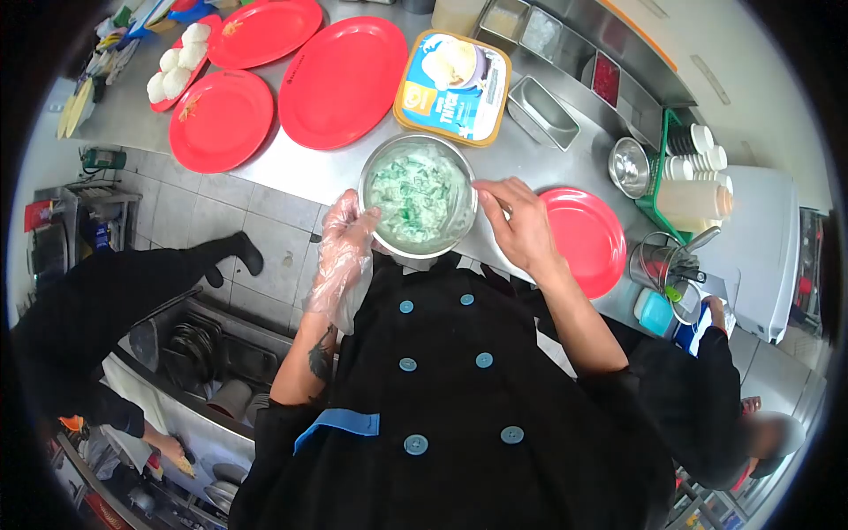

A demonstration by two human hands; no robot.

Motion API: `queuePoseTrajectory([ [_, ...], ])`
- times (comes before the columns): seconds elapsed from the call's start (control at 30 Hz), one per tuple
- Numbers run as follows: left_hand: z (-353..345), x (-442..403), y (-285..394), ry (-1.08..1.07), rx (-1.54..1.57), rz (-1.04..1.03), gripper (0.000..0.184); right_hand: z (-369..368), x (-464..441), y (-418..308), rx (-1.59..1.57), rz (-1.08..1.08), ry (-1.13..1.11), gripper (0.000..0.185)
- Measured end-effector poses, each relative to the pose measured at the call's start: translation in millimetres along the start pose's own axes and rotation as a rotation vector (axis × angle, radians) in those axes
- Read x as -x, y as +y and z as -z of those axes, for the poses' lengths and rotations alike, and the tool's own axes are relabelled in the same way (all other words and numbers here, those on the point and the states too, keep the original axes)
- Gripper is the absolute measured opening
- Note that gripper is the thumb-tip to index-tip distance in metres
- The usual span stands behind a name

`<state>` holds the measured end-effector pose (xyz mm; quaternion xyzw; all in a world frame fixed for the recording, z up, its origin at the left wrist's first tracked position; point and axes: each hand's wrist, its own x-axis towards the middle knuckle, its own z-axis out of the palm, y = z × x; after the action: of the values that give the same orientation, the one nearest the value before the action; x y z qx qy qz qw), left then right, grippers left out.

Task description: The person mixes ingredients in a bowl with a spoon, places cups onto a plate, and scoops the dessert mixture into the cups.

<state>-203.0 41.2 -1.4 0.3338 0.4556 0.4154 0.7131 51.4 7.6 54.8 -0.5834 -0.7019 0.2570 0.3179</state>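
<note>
A round metal bowl (367,231) is held close in front of my body, at the counter's near edge. Inside it lies a white and green chopped mixture (413,196). My left hand (346,237), in a clear plastic glove, grips the bowl's left rim with the thumb over the edge. On the opposite side my bare right hand (519,223) pinches the rim between thumb and fingers. Just beyond the bowl stands a vanilla ice cream tub (455,88) with its printed lid on top. A red plate (586,243) lies beside my right hand.
Several red plates (343,84) line the steel counter to the left, one small plate bearing white balls (181,62). Metal containers (543,113), a small steel bowl (629,168) and a green basket (655,190) stand at right. Other people (97,309) work behind on both sides.
</note>
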Motion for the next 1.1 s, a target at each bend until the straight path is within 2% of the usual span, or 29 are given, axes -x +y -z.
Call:
queuePoseTrajectory([
  [0.13, 6.9, -0.9, -8.1, 0.078, -0.038, 0.009, 0.007, -5.0, 14.2, -12.4, -0.060, -0.055, -0.177, 0.020],
  [0.2, 9.8, -3.9, -9.4, 0.016, 0.019, -0.019, 0.008, -1.8, 7.2, -14.4, -0.256, -0.215, -0.177, 0.021],
  [0.27, 20.8, -7.8, -18.2, -0.026, 0.001, -0.087, 0.008, -4.3, -6.9, -0.7, -0.294, -0.215, -0.188, 0.022],
  [0.33, 23.3, -8.6, -15.2, 0.043, -0.223, -0.084, 0.007, -9.2, -19.7, 17.6, -0.290, -0.154, -0.305, 0.022],
  [0.4, 17.8, -5.8, 0.7, 0.029, -0.316, -0.048, 0.008, -2.5, -28.4, 15.5, -0.238, -0.148, -0.258, 0.021],
  [0.47, 15.3, -3.5, 9.4, 0.007, -0.331, -0.017, 0.009, 0.7, -35.1, 4.9, -0.129, -0.031, -0.207, 0.020],
  [0.53, 15.0, -7.7, 12.3, -0.096, -0.274, -0.043, 0.010, -4.7, -35.6, -0.2, -0.112, 0.026, -0.268, 0.020],
  [0.57, 21.1, -11.5, 5.8, -0.107, -0.320, -0.062, 0.016, -6.0, -38.9, 2.8, -0.108, 0.019, -0.278, 0.020],
  [0.67, 25.7, -13.8, -10.3, -0.060, -0.210, -0.047, 0.015, 0.3, -43.9, 6.4, -0.096, -0.020, -0.221, 0.022],
  [0.8, 22.4, -10.2, -8.4, 0.002, -0.299, -0.033, 0.014, 9.9, -28.7, -12.3, -0.060, -0.025, -0.248, 0.021],
  [0.9, 14.9, -5.0, -4.3, -0.004, -0.200, -0.031, 0.017, 25.8, -19.8, -18.4, -0.130, -0.115, -0.217, 0.021],
  [0.97, 5.7, 1.3, 3.6, 0.003, -0.091, 0.043, 0.020, 27.2, -14.8, -15.1, -0.114, -0.255, -0.212, 0.020],
  [1.0, 7.4, -0.2, 1.0, -0.007, -0.093, 0.046, 0.020, 23.3, -11.6, -10.0, -0.112, -0.262, -0.204, 0.020],
  [1.07, 10.2, -3.3, -5.8, -0.011, -0.243, -0.077, 0.019, 13.9, -10.2, 2.3, 0.021, -0.185, -0.155, 0.019],
  [1.1, 9.4, -2.1, -6.0, -0.012, -0.243, -0.074, 0.019, 15.6, -13.0, 2.9, 0.120, -0.095, -0.141, 0.018],
])
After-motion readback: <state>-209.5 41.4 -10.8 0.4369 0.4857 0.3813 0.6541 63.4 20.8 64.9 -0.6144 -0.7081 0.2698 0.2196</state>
